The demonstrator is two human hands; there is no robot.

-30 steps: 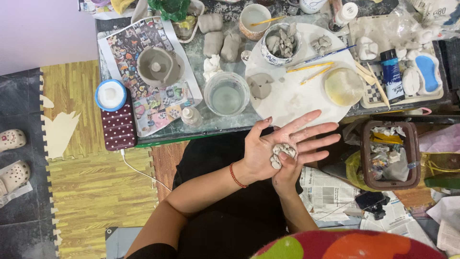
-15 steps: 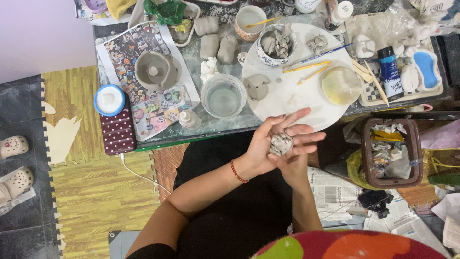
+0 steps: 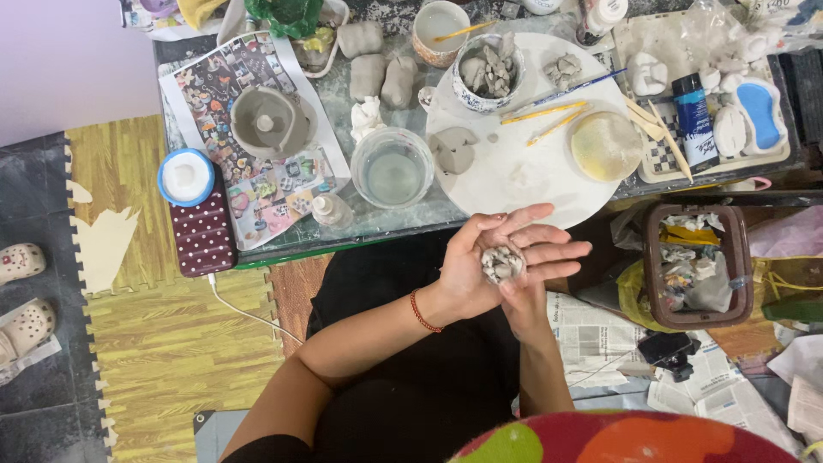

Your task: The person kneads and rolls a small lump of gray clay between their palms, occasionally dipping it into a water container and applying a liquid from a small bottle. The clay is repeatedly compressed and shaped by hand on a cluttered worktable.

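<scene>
step: pressing clay bits into one lump | left hand: palm up, cupped under clay, fingers spread | right hand: beneath left, grip hidden, cannot tell | place: over lap, just off table edge | tip: I judge curling the fingers inward, squeezing evenly, keeps crumbs in.

The right hand lies mostly hidden beneath the left hand, so its grip on the grey clay lump cannot be told. At the far edge, the green object and cup are cut off. The sandals on the left are cropped too.
</scene>
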